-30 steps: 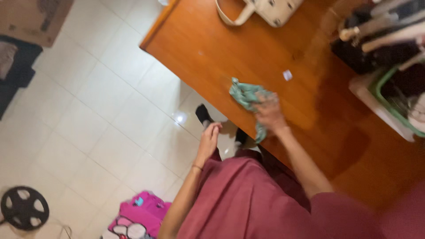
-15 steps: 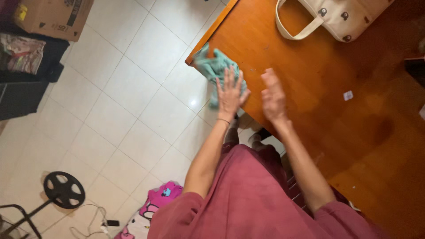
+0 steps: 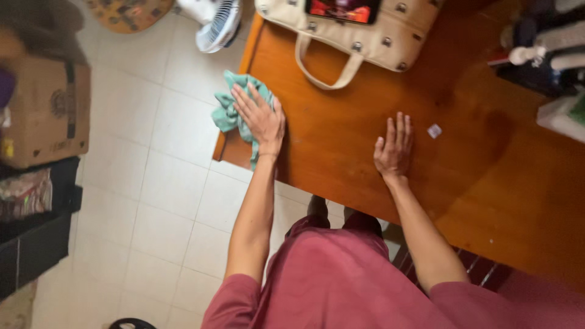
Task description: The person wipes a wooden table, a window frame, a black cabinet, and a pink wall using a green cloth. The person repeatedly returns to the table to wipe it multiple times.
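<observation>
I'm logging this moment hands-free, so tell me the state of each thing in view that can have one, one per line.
left hand: flat, fingers spread, pressing on the cloth
right hand: flat on bare wood, holding nothing
green cloth: bunched, hanging over the table's corner
wooden table: glossy, darker patch toward its right
cream bag: lying flat, handle loop toward the person
white scrap: lying loose on the table
cardboard box: closed, on the floor

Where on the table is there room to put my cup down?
Bare wood lies between the left hand on the green cloth and the flat right hand, below the beige bag. The table's far right corner, by the white tub, is crowded.
</observation>
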